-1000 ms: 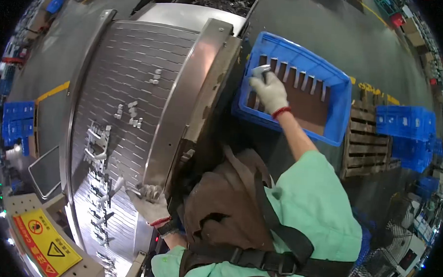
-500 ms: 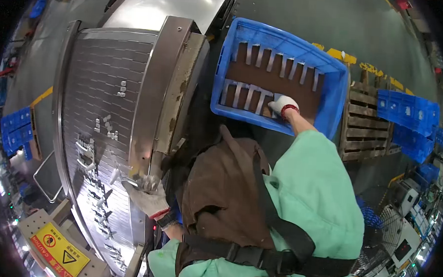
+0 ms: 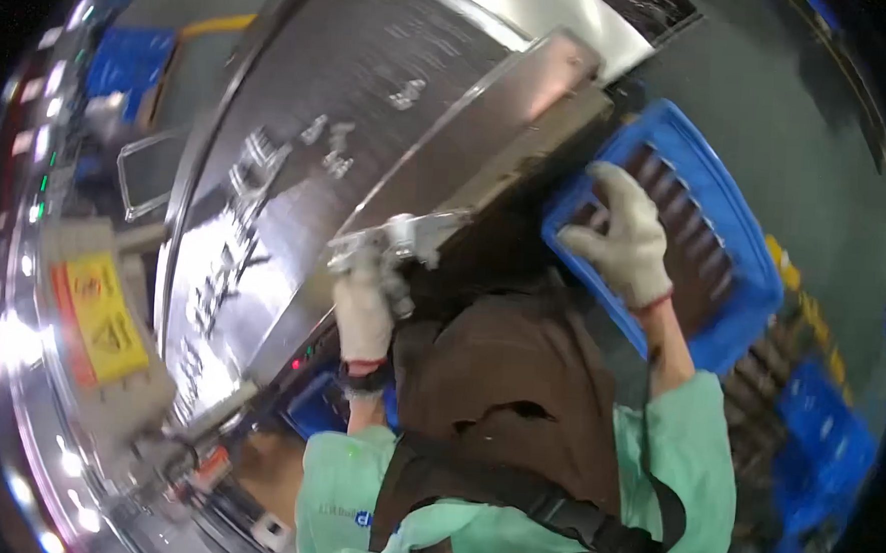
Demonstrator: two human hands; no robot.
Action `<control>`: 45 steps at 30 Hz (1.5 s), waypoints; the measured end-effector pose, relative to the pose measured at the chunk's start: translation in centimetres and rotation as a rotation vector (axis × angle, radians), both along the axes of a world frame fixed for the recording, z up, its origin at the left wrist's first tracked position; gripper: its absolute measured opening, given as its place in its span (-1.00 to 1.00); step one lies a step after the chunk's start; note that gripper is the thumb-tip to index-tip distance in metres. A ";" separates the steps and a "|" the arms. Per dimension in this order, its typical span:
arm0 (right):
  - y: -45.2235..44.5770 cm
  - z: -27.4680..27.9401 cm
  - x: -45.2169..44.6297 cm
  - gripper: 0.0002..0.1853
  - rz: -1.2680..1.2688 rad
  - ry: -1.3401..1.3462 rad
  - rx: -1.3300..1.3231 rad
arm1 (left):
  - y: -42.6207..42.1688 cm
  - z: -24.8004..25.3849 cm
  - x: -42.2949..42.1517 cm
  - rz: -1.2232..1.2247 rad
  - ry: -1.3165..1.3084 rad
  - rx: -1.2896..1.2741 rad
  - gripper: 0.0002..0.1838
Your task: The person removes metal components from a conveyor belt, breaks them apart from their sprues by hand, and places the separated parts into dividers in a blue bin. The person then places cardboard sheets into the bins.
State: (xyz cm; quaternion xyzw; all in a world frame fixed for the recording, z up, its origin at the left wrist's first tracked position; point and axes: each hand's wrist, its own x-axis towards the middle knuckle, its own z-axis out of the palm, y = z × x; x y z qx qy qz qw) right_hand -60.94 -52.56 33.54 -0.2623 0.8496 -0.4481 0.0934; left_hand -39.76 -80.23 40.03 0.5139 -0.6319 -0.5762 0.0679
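Observation:
My left hand (image 3: 363,307), in a pale work glove, is closed around several silver metal parts (image 3: 401,236) beside the conveyor's edge. Their exact shape is blurred by motion. My right hand (image 3: 627,236), gloved too, hovers over the near-left rim of a blue crate (image 3: 755,255). Its thumb and fingers are spread apart with nothing between them. Inside the crate, metal strips (image 3: 702,218) stand in a row against a brown lining. More silver parts (image 3: 253,166) lie scattered on the metal conveyor (image 3: 366,32) to the left.
The conveyor's raised steel side rail (image 3: 472,108) runs between the belt and the crate. A yellow warning sign (image 3: 105,317) is on a machine box at left. A wooden pallet (image 3: 758,378) and more blue crates (image 3: 826,427) stand at right.
My right hand has lifted out of the crate and opened. My left hand has risen from the conveyor edge with the metal parts. The whole view has turned towards the conveyor.

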 end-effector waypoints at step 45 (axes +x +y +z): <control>-36.9 4.8 9.8 -0.35 0.396 0.503 0.379 | -7.4 -16.0 50.6 1.612 -0.119 -0.139 -0.42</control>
